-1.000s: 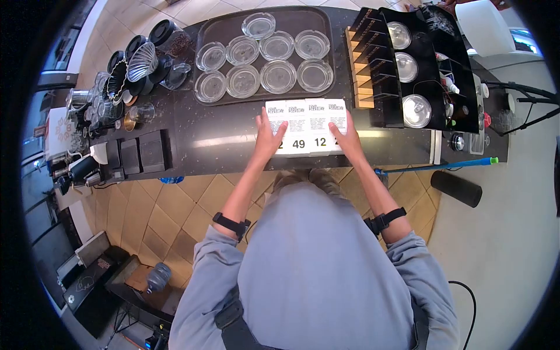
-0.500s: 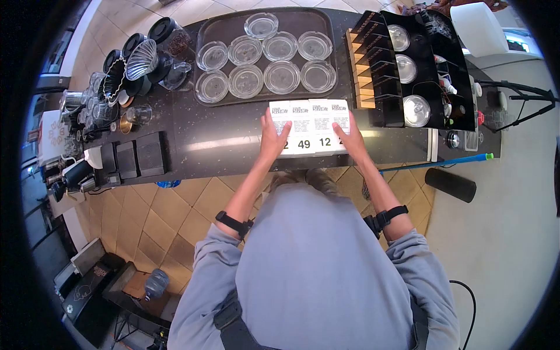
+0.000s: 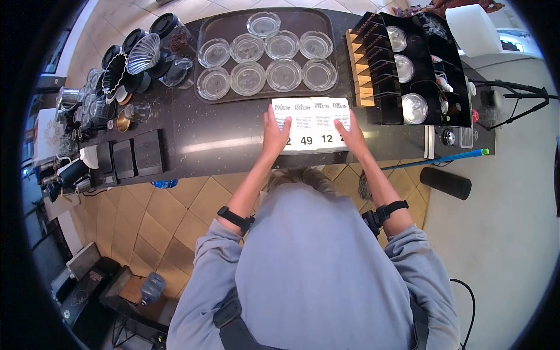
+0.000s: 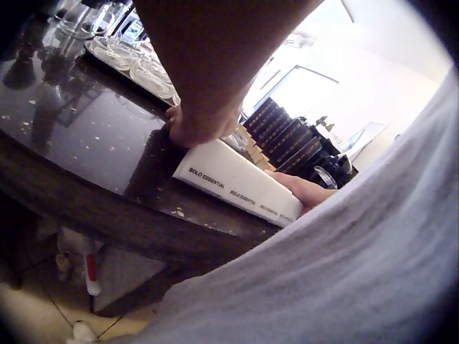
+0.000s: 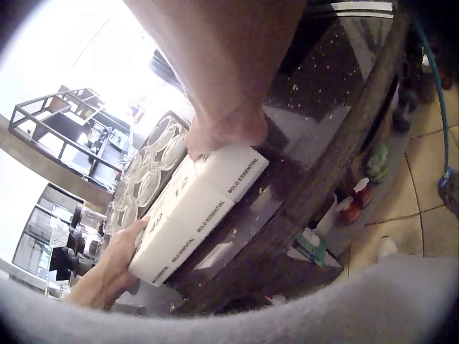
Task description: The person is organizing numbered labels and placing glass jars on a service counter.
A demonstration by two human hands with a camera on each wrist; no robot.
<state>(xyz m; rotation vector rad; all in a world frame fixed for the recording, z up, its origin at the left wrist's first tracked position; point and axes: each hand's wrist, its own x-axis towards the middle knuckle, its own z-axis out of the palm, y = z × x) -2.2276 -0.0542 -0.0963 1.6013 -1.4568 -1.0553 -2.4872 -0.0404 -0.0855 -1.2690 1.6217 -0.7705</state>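
Several white boxes (image 3: 304,125) stand side by side in a row near the counter's front edge, with large numbers such as 49 and 12 on top. At the row's left end, my left hand (image 3: 275,135) grips the outer side, thumb over the top. My right hand (image 3: 352,137) holds the right end the same way, so the row is squeezed between both hands. The left wrist view shows the boxes' front faces (image 4: 237,185) flush along the counter; the right wrist view shows the same printed faces (image 5: 208,215) close together.
Behind the boxes lies a dark tray (image 3: 233,104) with several round glass dishes (image 3: 247,78). A black rack with wooden blocks (image 3: 363,87) stands to the right. Glassware, jars and black containers (image 3: 123,159) fill the left side. A blue pole (image 3: 443,159) leans below the right edge.
The head view has shifted slightly, so the scene appears moved a little. Both hands keep their hold on the row of boxes, which looks the same.
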